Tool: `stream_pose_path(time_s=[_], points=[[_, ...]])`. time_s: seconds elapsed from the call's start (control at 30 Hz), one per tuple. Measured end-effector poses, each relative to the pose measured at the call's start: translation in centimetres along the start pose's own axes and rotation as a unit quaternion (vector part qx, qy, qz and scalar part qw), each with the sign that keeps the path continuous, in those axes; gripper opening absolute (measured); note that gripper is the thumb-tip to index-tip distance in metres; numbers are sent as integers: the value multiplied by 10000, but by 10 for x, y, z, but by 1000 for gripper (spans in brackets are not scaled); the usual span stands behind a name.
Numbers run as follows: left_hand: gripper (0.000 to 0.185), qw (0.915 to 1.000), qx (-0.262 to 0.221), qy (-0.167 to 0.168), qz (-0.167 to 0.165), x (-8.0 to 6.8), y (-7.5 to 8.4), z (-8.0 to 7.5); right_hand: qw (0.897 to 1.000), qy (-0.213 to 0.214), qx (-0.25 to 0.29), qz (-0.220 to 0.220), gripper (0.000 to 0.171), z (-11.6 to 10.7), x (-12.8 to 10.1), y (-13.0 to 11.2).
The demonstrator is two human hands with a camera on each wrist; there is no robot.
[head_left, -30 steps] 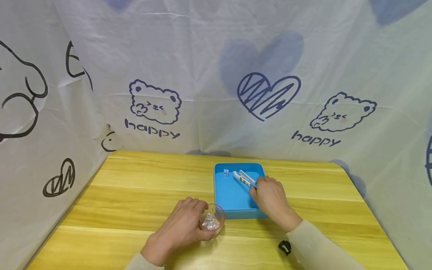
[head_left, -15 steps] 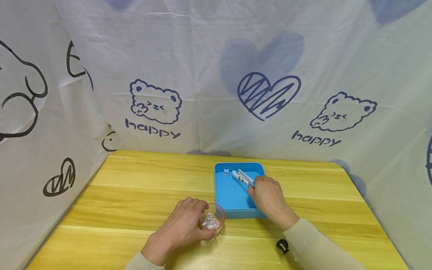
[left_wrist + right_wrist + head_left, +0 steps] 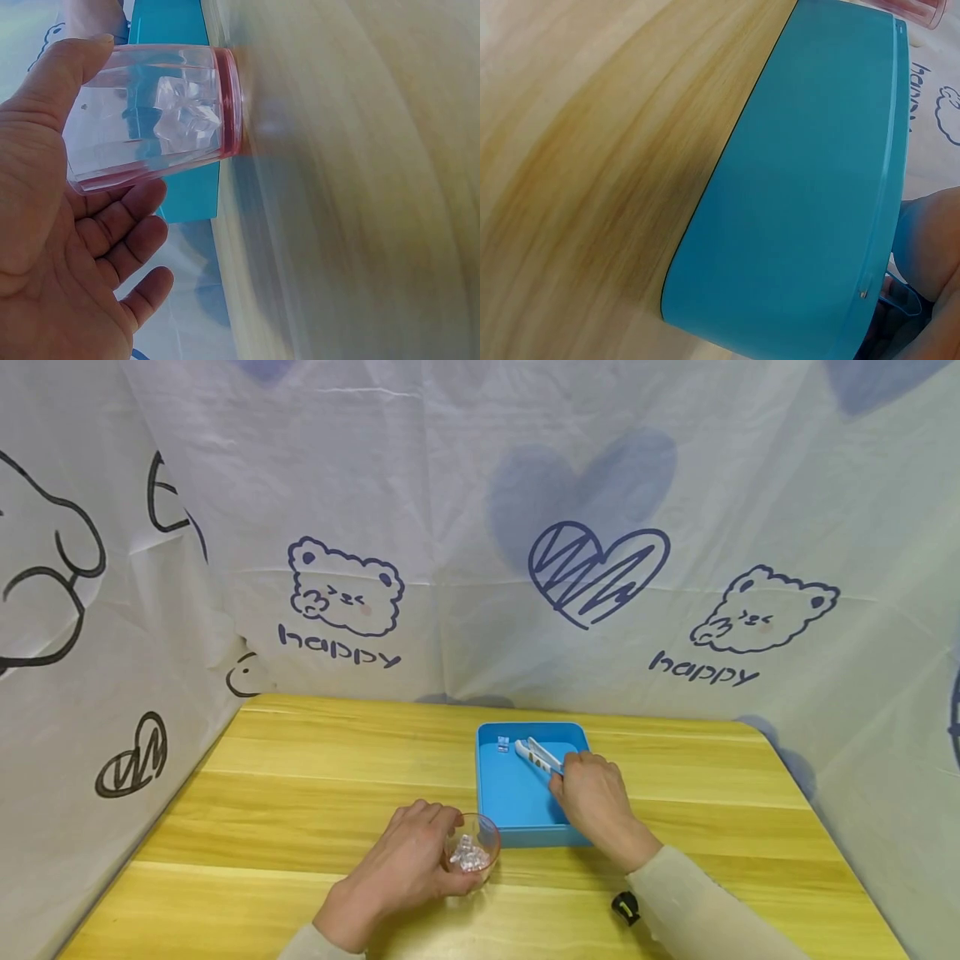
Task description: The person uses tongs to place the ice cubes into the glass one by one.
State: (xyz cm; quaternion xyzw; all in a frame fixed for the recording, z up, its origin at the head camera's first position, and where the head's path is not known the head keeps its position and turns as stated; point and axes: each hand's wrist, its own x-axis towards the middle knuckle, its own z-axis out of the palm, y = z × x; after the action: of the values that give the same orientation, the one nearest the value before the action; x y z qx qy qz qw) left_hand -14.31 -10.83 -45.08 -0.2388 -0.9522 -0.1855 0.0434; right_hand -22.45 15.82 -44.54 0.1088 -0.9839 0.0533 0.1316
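Observation:
My left hand (image 3: 405,868) holds a small clear pink-tinted cup (image 3: 472,852) on the wooden table (image 3: 315,793); its thumb and fingers curl round the cup (image 3: 150,116), which contains several clear crystal pieces (image 3: 184,116). My right hand (image 3: 592,793) grips white tongs (image 3: 536,753) over the blue tray (image 3: 495,785). The tong tips lie just right of a small clear piece (image 3: 502,743) in the tray's far left corner. The right wrist view shows mostly the tray's outer wall (image 3: 802,210).
A white printed cloth (image 3: 480,527) walls the table at the back and both sides. A small black object (image 3: 624,906) sits by my right sleeve near the front edge.
My right hand with the tongs has crept slightly left and toward the clear piece in the tray corner. The left hand and cup have stayed put.

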Motion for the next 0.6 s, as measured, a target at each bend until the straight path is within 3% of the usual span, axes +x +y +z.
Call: stream_pose_path(time_s=[0.6], points=[[73, 9997, -106, -135, -157, -1, 3, -3, 9999, 56, 59, -96, 26, -4, -8, 9]])
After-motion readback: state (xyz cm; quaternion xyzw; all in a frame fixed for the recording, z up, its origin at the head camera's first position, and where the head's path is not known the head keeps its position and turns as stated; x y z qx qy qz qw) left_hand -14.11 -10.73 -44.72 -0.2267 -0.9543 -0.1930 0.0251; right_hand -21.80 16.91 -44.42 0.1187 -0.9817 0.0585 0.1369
